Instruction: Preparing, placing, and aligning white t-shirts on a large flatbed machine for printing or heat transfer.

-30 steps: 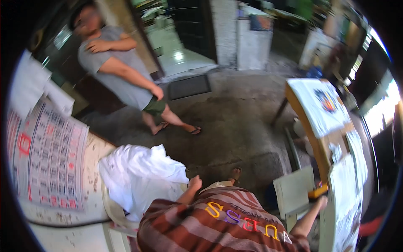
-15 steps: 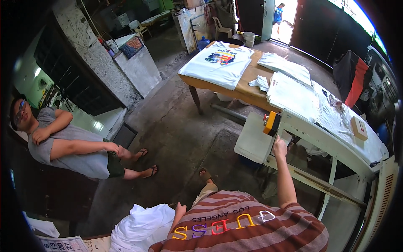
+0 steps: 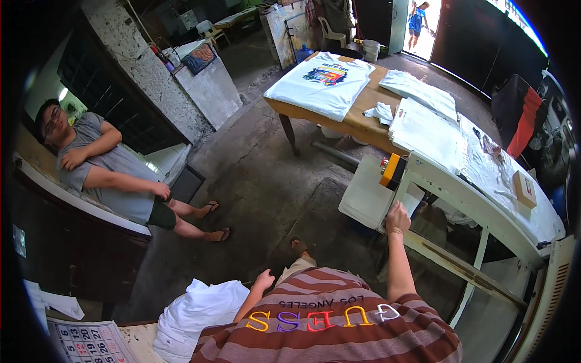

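Observation:
My left hand [image 3: 264, 278] hangs with curled fingers beside a pile of crumpled white cloth [image 3: 193, 311]; whether it holds anything I cannot make out. My right hand [image 3: 397, 219] grips the white metal frame [image 3: 442, 188] of a machine, just below a yellow control box [image 3: 392, 171] with a red button. A pale flat panel [image 3: 363, 190] sits left of that hand. On the machine's long white bed [image 3: 502, 202] lie a small cardboard box [image 3: 524, 189] and some small items.
A wooden table [image 3: 357, 126] bears a printed white shirt [image 3: 296, 91] and folded white fabric [image 3: 417, 91]. A person in grey [image 3: 115, 169] stands at my left by a doorway; another in blue [image 3: 416, 24] is in the far doorway. A calendar [image 3: 88, 342] lies bottom left.
My view has turned toward the table, machine and far doorway. My right hand stays at the machine's frame. The person in grey stays at my left, feet shifted slightly.

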### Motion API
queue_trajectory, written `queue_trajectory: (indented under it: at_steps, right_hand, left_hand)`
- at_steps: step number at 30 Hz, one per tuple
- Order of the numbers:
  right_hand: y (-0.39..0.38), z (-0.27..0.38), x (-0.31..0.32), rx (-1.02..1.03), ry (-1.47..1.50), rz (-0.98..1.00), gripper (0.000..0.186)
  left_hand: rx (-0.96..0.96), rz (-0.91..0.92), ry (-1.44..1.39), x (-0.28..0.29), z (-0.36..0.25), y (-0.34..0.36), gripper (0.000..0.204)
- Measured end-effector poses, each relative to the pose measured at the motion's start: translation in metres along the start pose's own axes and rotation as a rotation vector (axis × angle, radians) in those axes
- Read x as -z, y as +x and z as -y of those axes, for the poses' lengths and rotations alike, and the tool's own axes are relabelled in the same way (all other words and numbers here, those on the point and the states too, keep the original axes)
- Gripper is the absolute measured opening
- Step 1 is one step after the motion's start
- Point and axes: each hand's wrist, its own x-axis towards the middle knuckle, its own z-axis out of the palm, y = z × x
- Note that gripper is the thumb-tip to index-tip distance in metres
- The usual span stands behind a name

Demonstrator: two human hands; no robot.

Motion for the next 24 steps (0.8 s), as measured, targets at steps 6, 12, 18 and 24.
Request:
queue_trajectory:
  at_steps: [6,12,18,24]
  right_hand:
    - [0.000,-0.005,0.002,-0.012,0.015,0.018,0.033]
    - [0.001,0.004,0.007,-0.053,0.043,0.147,0.038]
    - [0.003,-0.008,0.012,-0.145,-0.006,0.224,0.041]
    - [0.004,0.011,0.020,-0.195,0.023,0.372,0.046]
  left_hand:
    - [-0.034,0.011,0.017,-0.002,0.009,-0.002,0.050]
    - [0.006,0.093,-0.133,-0.013,0.040,0.003,0.043]
    - [-0.035,0.114,-0.095,-0.021,0.029,-0.003,0.039]
    - [-0.216,0.001,0.049,-0.058,0.096,0.018,0.033]
